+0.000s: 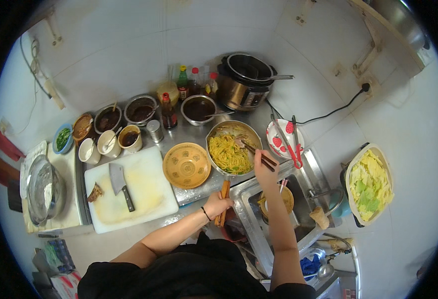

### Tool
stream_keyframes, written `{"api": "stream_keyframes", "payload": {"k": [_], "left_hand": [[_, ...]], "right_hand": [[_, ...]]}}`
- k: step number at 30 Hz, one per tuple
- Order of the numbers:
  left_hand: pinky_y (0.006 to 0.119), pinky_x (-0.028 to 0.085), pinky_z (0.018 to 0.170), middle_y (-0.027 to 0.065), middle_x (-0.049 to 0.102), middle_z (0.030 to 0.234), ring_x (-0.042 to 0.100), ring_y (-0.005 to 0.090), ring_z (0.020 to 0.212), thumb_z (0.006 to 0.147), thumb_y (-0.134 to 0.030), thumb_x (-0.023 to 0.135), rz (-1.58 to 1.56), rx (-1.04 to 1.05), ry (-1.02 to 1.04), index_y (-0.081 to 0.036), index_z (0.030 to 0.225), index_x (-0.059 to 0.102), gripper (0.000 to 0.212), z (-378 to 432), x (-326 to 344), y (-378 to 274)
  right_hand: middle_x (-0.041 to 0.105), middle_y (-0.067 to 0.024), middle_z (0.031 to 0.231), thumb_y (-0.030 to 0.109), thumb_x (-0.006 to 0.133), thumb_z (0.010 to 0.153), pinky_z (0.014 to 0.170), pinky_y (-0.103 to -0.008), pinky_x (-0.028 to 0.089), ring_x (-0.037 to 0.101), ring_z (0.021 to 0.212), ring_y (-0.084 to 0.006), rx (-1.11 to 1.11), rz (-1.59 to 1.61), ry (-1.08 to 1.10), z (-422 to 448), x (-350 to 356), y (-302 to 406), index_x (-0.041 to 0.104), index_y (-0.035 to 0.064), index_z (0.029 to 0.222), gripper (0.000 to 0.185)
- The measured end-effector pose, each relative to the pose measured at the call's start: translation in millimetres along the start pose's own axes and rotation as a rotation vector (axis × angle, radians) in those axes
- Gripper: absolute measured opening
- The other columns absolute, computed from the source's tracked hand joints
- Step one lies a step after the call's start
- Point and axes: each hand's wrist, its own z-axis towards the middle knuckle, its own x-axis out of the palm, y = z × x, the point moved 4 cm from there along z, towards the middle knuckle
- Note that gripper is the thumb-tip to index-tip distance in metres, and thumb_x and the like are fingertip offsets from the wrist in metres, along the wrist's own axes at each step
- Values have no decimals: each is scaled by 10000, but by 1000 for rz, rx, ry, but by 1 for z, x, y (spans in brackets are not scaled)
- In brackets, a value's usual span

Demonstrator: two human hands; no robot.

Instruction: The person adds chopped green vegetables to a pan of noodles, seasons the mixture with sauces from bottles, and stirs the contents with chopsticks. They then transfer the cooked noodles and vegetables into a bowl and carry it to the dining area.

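Observation:
My left hand [219, 205] grips the wooden handle [225, 188] of a metal saucepan [257, 133]. Yellow noodles [229, 155] with bits of green and some meat fill much of the pan. In my right hand [266, 164] is a pair of dark chopsticks [266, 160], their tips in the pan at a piece of meat [240, 142]. Left of the pan stands a patterned yellow bowl [187, 165] with nothing in it. Farther left, a cleaver [121, 183] and a chunk of cooked meat [94, 192] lie on a white cutting board [148, 187].
Behind are an electric pressure cooker [245, 88], a bowl of dark sauce [198, 110], sauce bottles [169, 112] and several seasoning containers [109, 143]. Tongs [297, 147] rest on a strawberry-print plate [277, 144]. The sink [305, 224] holds a bowl [287, 198]; cut cabbage [370, 185] stands right.

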Motion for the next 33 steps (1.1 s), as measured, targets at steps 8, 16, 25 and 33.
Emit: {"api": "stream_keyframes", "payload": {"k": [8,16,25,33], "left_hand": [[223,347,470,17,487,546,440,94,487,679,-81,600,39,-55,43,-32,628,501,122,-67,-58,39],[230,367,480,27,491,550,447,101,494,668,-98,608,198,-85,95,-28,599,503,144,-147,-120,38],[235,372,467,41,497,552,452,111,484,643,-76,607,177,-22,62,-3,635,502,128,-184,-157,32],[230,393,496,37,520,608,475,94,540,665,-66,612,372,-23,-53,-9,688,512,117,-228,-200,39]], "right_hand": [[553,-144,591,239,534,771,504,-345,433,573,571,-297,-170,-198,231,-13,19,62,576,47,668,222],[555,-128,630,189,569,757,529,-309,426,559,579,-269,-250,-45,297,-80,26,125,553,21,683,185],[568,-40,560,181,503,783,501,-247,430,548,517,-116,203,103,504,-106,77,141,578,21,752,180],[534,-43,502,374,457,838,445,-248,403,509,444,-118,247,36,644,-94,51,179,574,21,735,386]]}}
